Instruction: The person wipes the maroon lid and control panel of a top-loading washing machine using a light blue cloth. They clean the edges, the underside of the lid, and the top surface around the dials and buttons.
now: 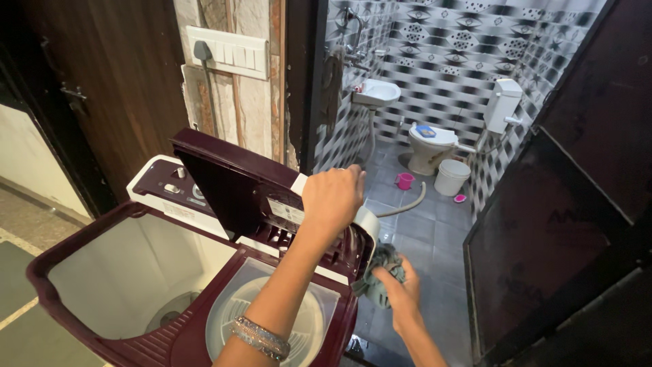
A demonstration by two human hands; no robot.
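Head camera view: the person's left hand [331,197] grips the raised maroon lid [227,183] of a twin-tub washing machine [54,289]. Their right hand [397,289] is closed around a bunched grey-green cloth [382,265], just beside the machine's right edge, over the tiled bathroom floor [421,231].

A twin-tub washing machine [102,272] stands at seven o'clock, its raised lid [231,183] propped above the spin tub [272,319]. One hand [333,197] rests on the lid's top edge; the other hand [401,292], at five o'clock, grips a cloth [382,268] just beside the machine. At one o'clock, beyond the doorway, a toilet [429,146] sits behind a bucket [451,178], with a basin [375,92] to its left.
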